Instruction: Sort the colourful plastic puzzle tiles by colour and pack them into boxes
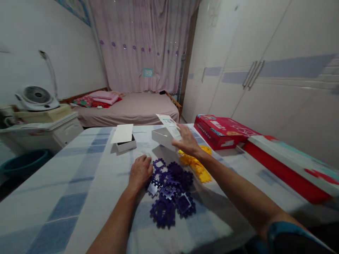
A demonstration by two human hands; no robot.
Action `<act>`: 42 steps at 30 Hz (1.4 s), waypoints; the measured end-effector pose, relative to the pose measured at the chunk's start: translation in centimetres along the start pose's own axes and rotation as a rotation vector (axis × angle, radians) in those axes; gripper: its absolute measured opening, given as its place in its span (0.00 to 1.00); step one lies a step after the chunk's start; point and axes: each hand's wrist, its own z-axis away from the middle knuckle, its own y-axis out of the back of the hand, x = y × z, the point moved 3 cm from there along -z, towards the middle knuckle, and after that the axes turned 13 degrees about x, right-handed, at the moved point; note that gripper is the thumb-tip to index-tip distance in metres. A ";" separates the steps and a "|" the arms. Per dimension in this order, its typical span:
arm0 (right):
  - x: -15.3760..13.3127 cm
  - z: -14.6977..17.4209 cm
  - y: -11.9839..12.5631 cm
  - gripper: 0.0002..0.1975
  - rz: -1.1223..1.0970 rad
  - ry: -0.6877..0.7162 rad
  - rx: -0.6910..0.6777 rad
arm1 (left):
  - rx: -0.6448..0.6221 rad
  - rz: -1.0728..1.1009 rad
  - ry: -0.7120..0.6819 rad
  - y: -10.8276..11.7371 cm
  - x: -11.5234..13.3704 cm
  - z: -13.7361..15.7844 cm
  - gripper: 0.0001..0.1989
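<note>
Panel of flat white card [169, 124]: printed in teal and grey, tilted over an open white box [158, 135] on the cloth-covered bench [87, 169]; whether the two are joined cannot be told.
Purple toothed pieces [169, 188]: flat, some square-holed, heaped between the forearms.
Yellow toothed pieces [202, 172]: piled partly behind the right forearm.
Right hand [187, 140]: clamped on the panel's right edge.
Left hand [141, 171]: laid beside the purple heap, fingers bent close together; whether anything is gripped cannot be told.
Counts: one panel; two small white boxes, the second with a pale lid [123, 133] set aslant; two large boxes, one red cardboard box [221, 130], one white-and-red box [286, 165]; toothed pieces overlapped, uncountable.
Lettering: blurred on panel and red box, cannot be read.
</note>
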 end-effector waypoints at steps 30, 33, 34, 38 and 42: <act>19.8 21.3 20.3 0.40 0.348 -0.079 0.585 | -0.019 0.076 -0.077 -2.3 -4.1 -0.8 0.25; 21.0 21.3 20.3 0.40 0.372 -0.094 0.550 | -0.030 0.078 -0.073 -2.0 -3.7 -0.9 0.26; 21.3 21.2 20.3 0.40 0.382 -0.104 0.540 | -0.034 0.080 -0.072 -2.0 -3.6 -0.9 0.26; 21.9 20.8 20.1 0.39 0.416 -0.150 0.520 | -0.031 0.091 -0.064 -1.9 -3.4 -1.0 0.27; 22.2 20.4 20.1 0.40 0.425 -0.153 0.486 | 0.002 0.087 -0.068 -2.2 -3.7 -0.9 0.24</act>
